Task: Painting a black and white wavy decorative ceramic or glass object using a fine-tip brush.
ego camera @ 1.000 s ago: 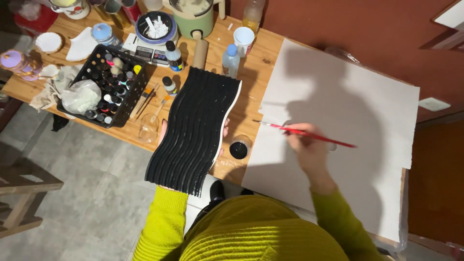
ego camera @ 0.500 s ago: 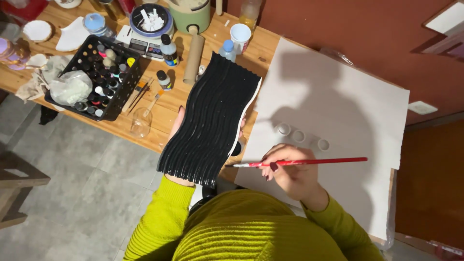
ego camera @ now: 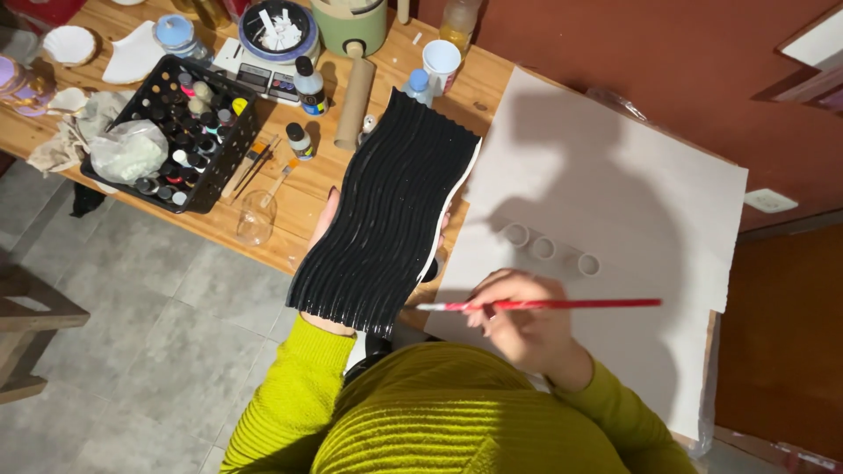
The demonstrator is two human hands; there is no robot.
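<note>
Gripped from beneath, the black wavy tray (ego camera: 386, 219) rests on the left hand (ego camera: 327, 215), whose fingertips curl up past its edge at nine o'clock, with more fingers just showing at the opposite edge; the tray hangs over the near edge of the wooden table (ego camera: 299, 197), its long axis running from seven o'clock up to one o'clock. At four o'clock from the tray, the right hand (ego camera: 522, 320) pinches a red paintbrush (ego camera: 544, 305) (pencil-style, fingers closed on the shaft), lying almost level, bristle tip pointing to nine o'clock and stopping just short of the tray's lower white rim. The brush hand is the nearer one to that rim, so the gap closes along the brush's own axis. Under it spreads the white sheet (ego camera: 615, 175), three small white cups (ego camera: 544, 247) at twelve o'clock from the hand, and the black crate of paint bottles (ego camera: 180, 140) far off at ten o'clock

Against half a second back, the tray has shifted only slightly, and the brush sits lower with its tip dropped toward the body
</note>
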